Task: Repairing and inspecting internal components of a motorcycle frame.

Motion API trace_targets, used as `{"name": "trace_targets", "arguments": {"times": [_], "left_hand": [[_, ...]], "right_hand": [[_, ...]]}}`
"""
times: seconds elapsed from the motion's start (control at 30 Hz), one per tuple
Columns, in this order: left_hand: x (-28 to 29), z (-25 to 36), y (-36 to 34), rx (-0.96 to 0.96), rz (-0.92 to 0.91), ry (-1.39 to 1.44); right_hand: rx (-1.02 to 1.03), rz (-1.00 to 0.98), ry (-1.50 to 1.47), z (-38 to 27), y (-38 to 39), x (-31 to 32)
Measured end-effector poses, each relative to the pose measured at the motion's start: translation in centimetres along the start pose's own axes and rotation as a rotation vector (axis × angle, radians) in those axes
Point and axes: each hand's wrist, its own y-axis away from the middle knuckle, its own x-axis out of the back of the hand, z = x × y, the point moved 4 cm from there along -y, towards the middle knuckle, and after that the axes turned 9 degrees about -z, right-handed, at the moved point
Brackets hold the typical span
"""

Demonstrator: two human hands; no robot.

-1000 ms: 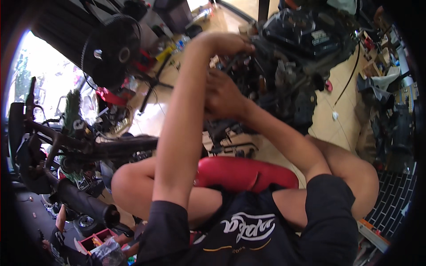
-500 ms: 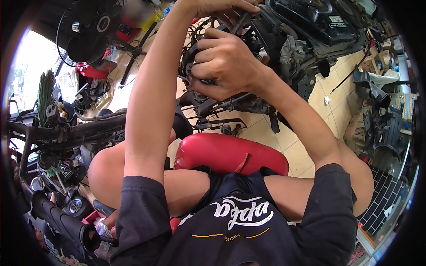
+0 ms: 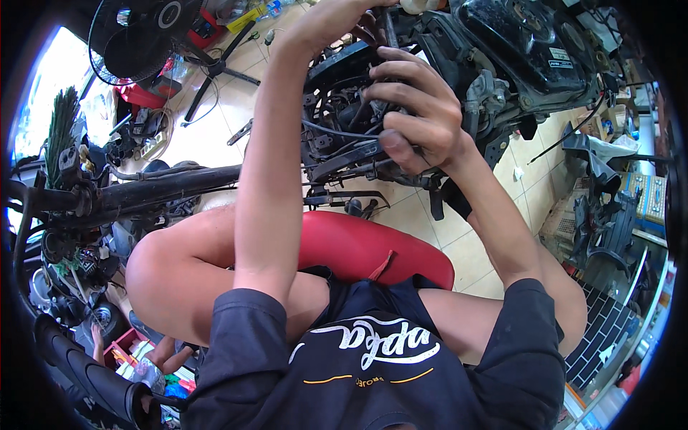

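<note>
My left hand (image 3: 333, 25) is at the top edge, partly cut off, its fingers bent round a dark bar (image 3: 390, 27) at the motorcycle frame (image 3: 344, 154). Just below and to the right, my right hand (image 3: 426, 111) is closed, fingers curled and thumb tucked under; what lies inside it is hidden. A thin dark cable (image 3: 335, 133) runs across the frame to the right hand's fingers. Right of the hands sits a black fuel tank (image 3: 527, 50) with a pale label, above a grey metal engine part (image 3: 487, 89).
A red cushioned seat (image 3: 373, 247) lies between my legs. To the left are a black fan (image 3: 136, 36), a long dark tube (image 3: 172, 188) and a pair of pliers (image 3: 241, 132). Another person's hand (image 3: 166, 355) shows at lower left by a red box. Black plastic panels (image 3: 609, 208) stand at right.
My right hand has moved right and slightly down, its fingers loosening a little. My left hand has shifted up, further out of the picture. The whole view has shifted slightly.
</note>
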Motion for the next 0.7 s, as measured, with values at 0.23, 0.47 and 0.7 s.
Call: {"name": "trace_targets", "arguments": {"times": [0.23,0.47,0.7], "left_hand": [[0.1,-1.6,1.2,-0.139,0.285,-0.015],[-0.9,-3.5,0.5,-0.331,0.531,0.111],[0.0,-4.4,0.9,-0.212,0.548,0.120]], "right_hand": [[-0.077,0.067,0.122,1.0,1.9,0.8],[-0.375,0.433,-0.025,-0.7,2.6,-0.4],[-0.765,0.063,0.070,-3.5,-2.8,2.0]]}}
